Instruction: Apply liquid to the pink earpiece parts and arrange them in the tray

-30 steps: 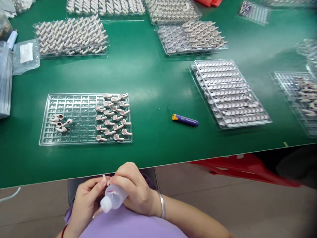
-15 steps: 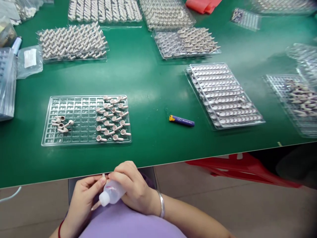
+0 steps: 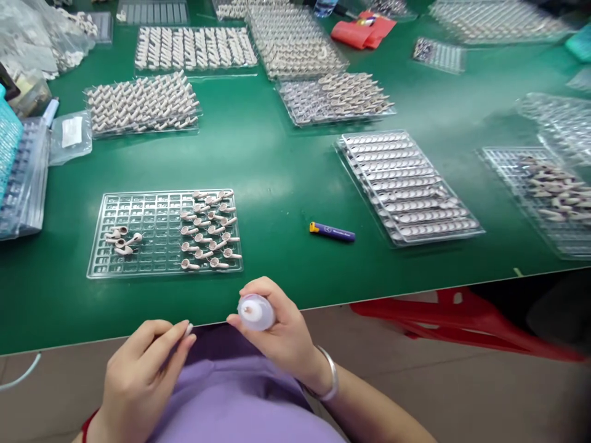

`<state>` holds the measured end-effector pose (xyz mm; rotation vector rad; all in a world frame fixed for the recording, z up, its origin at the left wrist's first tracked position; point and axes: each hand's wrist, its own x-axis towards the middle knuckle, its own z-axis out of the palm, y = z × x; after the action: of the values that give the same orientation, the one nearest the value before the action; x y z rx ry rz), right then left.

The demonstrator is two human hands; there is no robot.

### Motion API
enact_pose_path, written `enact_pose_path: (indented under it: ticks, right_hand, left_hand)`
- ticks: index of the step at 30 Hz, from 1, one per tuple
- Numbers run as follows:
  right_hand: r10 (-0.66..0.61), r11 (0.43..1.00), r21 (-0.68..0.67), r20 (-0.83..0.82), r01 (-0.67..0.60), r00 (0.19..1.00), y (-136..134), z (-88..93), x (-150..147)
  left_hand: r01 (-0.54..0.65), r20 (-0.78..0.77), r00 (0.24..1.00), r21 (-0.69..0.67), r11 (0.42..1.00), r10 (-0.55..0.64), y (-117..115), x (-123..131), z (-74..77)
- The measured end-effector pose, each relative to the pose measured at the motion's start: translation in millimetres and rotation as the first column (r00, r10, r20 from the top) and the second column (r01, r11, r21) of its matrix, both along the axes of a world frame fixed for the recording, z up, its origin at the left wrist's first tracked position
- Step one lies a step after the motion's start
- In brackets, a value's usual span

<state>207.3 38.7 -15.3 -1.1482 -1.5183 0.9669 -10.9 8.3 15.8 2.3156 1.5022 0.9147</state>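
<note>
My right hand [image 3: 281,326] is wrapped round a small clear plastic bottle [image 3: 255,312], whose base faces the camera, just below the table's front edge. My left hand [image 3: 141,375] is closed in a pinch on a tiny pale part [image 3: 189,329], a short way left of the bottle. Straight ahead on the green table lies a clear grid tray [image 3: 138,237] holding small beige spoon-shaped parts [image 3: 207,231] on its right side and a few at its left. A purple and yellow lighter [image 3: 331,232] lies to the tray's right.
Several more clear trays of beige parts [image 3: 143,101] and silvery parts [image 3: 406,184] cover the far and right table. A red cloth [image 3: 362,31] lies at the back. Plastic bags [image 3: 69,132] and a tray stack sit at left. A red stool [image 3: 462,320] stands under the table's right edge.
My hands have separated: the right hand turned the bottle upward with its base toward the camera, and the left hand moved left and down with the small part. The view tilted up.
</note>
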Motion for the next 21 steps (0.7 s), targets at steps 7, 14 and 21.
enact_pose_path:
  ticks: [7,14,21]
  right_hand:
    - [-0.127,0.992,0.004,-0.011,0.127,0.992,14.9,-7.0,8.5]
    - [-0.153,0.988,-0.006,-0.021,0.153,0.988,15.1,-14.1,9.9]
    - [-0.148,0.989,-0.003,-0.030,0.148,0.988,16.4,-10.6,11.6]
  left_hand:
    - [0.018,-0.073,0.997,0.142,0.990,-0.007,82.4,-8.4,10.2]
    - [0.052,-0.211,0.977,0.099,0.994,-0.030,191.0,-9.1,4.5]
    - [0.140,-0.360,0.920,-0.067,0.988,-0.155,218.4,-1.4,-1.7]
